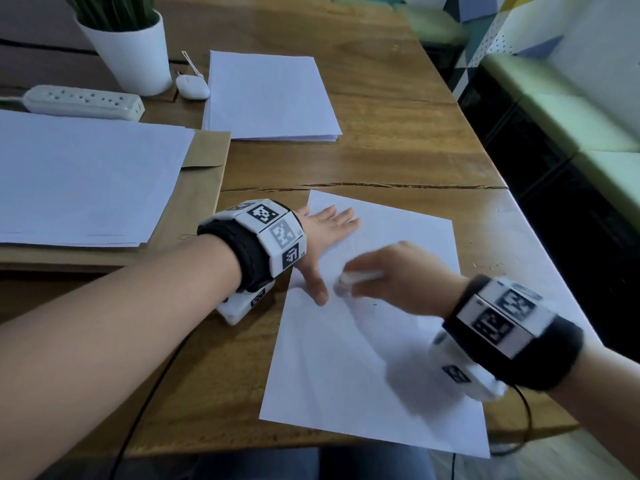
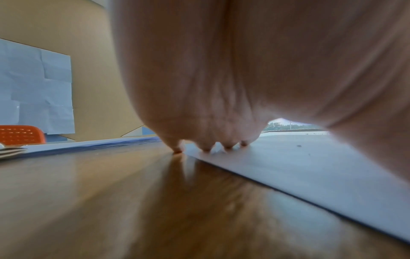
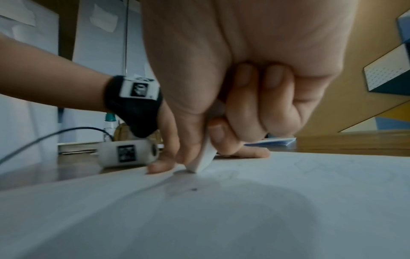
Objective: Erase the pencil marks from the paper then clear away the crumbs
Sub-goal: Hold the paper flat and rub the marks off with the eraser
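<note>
A white sheet of paper point(image 1: 363, 341) lies on the wooden table point(image 1: 398, 150) in front of me. My left hand point(image 1: 327, 233) lies flat on its upper left corner, fingers spread and pressing down; in the left wrist view the fingertips point(image 2: 206, 149) touch the sheet's edge point(image 2: 310, 166). My right hand point(image 1: 391, 275) grips a white eraser point(image 1: 356, 278) between thumb and fingers, its lower corner point(image 3: 203, 163) pressed on the paper point(image 3: 244, 201) just right of the left thumb point(image 3: 159, 168). The right hand is motion-blurred. A small dark crumb point(image 3: 194, 189) lies on the sheet.
A stack of white paper point(image 1: 270, 95) lies at the back, and more sheets on a brown envelope point(image 1: 201, 195) to the left. A white plant pot point(image 1: 131, 53), a power strip point(image 1: 83, 102) and a small white case point(image 1: 192, 86) stand behind. The table's right edge drops to a bench point(image 1: 571, 116).
</note>
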`<move>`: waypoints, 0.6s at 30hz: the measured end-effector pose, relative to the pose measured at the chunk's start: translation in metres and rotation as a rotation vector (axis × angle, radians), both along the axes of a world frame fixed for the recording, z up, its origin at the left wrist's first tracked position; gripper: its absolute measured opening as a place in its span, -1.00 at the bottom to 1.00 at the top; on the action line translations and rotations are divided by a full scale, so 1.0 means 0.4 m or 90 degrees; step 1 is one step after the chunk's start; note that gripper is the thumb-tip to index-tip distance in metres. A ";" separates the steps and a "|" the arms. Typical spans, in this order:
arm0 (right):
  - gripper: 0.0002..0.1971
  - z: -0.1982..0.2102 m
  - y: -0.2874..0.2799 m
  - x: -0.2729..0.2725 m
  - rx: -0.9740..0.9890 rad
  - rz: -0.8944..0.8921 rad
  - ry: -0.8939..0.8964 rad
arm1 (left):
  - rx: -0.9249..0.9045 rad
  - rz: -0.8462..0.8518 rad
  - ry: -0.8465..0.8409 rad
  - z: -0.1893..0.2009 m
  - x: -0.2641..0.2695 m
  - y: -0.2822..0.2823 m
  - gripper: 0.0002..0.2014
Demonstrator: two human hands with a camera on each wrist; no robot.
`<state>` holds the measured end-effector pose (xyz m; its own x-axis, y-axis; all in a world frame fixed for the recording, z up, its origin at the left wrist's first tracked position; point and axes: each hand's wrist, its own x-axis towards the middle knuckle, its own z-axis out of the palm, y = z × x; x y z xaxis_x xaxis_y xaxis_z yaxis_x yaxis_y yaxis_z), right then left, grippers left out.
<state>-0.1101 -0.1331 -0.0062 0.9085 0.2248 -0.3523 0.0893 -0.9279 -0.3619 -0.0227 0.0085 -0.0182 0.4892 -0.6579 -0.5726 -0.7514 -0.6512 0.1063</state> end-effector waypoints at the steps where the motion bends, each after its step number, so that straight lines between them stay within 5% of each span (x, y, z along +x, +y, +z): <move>1: -0.85 0.005 -0.008 -0.023 -0.011 0.027 0.041 | 0.002 -0.004 0.003 0.000 0.002 0.001 0.29; 5: -0.77 0.027 -0.012 -0.008 -0.029 0.058 0.147 | 0.007 -0.005 0.006 -0.004 0.003 0.000 0.30; 11: -0.73 0.004 0.004 0.048 0.027 -0.060 -0.005 | -0.010 0.010 -0.004 -0.002 -0.001 -0.002 0.31; 16: -0.80 0.025 -0.017 -0.034 0.021 0.054 0.190 | 0.004 -0.001 0.015 -0.004 0.005 0.002 0.30; 18: -0.78 0.032 -0.015 0.004 0.009 0.040 0.180 | 0.004 0.002 0.011 -0.004 0.003 0.000 0.29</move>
